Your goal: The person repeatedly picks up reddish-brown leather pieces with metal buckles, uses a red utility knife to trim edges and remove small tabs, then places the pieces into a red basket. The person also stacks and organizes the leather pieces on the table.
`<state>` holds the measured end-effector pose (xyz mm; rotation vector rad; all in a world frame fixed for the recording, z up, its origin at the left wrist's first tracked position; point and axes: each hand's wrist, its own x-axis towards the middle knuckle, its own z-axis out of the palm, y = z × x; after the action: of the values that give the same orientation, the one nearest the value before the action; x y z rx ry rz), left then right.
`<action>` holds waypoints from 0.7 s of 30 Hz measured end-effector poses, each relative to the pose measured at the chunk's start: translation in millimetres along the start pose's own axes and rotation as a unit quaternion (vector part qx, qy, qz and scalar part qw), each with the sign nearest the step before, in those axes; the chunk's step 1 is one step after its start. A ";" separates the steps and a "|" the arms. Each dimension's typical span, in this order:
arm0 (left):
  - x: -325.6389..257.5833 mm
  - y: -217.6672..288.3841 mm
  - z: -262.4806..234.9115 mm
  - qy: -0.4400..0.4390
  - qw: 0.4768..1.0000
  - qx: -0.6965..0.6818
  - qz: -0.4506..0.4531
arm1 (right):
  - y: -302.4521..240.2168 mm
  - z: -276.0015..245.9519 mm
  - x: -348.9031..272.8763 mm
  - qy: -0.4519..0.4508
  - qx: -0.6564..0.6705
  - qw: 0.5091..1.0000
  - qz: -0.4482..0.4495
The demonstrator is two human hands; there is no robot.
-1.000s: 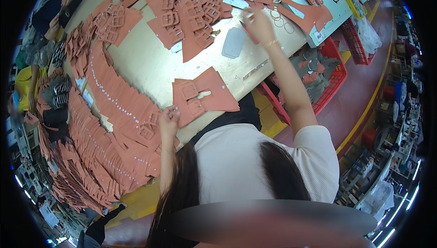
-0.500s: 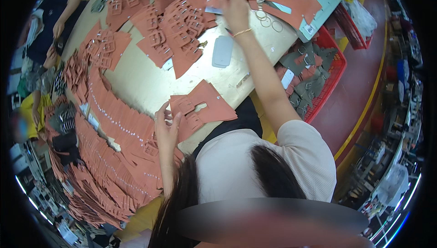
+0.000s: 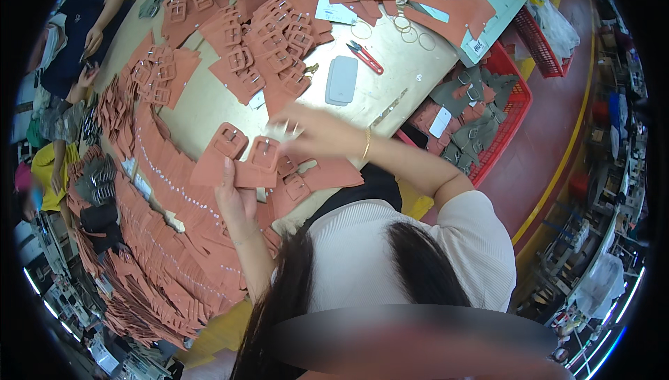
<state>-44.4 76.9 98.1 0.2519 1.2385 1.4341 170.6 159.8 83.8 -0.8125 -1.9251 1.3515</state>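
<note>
My left hand (image 3: 237,202) grips a terracotta shoe-upper piece with two covered buckles (image 3: 209,165), thumb on top, raised just above the table's near edge. Beside its right buckle is my right hand (image 3: 313,132), smeared by motion; whether its fingers hold anything cannot be made out. Underneath and to the right lie similar terracotta pieces with buckles (image 3: 331,174), partly covered by the held one. Red-handled thread snips (image 3: 366,58) rest on the table beyond my right hand, next to stacked grey oval plates (image 3: 340,80).
Piles of buckled terracotta pieces (image 3: 272,38) cover the table's far side. Long fanned stacks of pieces (image 3: 181,192) curve along the left. A red crate (image 3: 519,108) of grey-green and terracotta pieces stands at right. Metal rings (image 3: 403,24) lie at the far right; co-workers are at left.
My right hand has come back from the far side toward my left hand, leaving the snips in sight on the table. My left hand now holds up a buckled piece.
</note>
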 end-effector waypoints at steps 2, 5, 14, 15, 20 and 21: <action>-4.6 -2.4 -4.5 -0.026 1.000 -0.005 0.015 | 37.6 -38.7 19.9 0.080 -0.057 0.995 -0.004; -7.7 -4.3 -8.9 -0.027 0.999 -0.038 -0.007 | 94.0 -113.6 47.6 0.244 -0.214 0.946 0.003; -15.1 -21.3 -27.2 -0.054 0.996 -0.015 -0.070 | 196.4 -268.9 154.7 0.356 -0.473 0.785 0.185; -15.2 -26.3 -32.8 -0.055 0.994 -0.018 -0.088 | 213.2 -278.6 161.7 0.351 -0.498 0.764 0.215; -11.7 -42.8 -64.7 0.013 0.987 0.118 -0.107 | 279.2 -320.0 196.5 0.306 -0.541 0.760 0.191; -9.7 -41.5 -68.6 0.017 0.984 0.148 -0.100 | 275.6 -328.6 193.9 0.254 -0.572 0.758 0.186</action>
<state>-67.8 23.6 42.1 0.2969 1.4621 1.0854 346.6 571.3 -62.1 -1.9587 -2.0331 -0.1379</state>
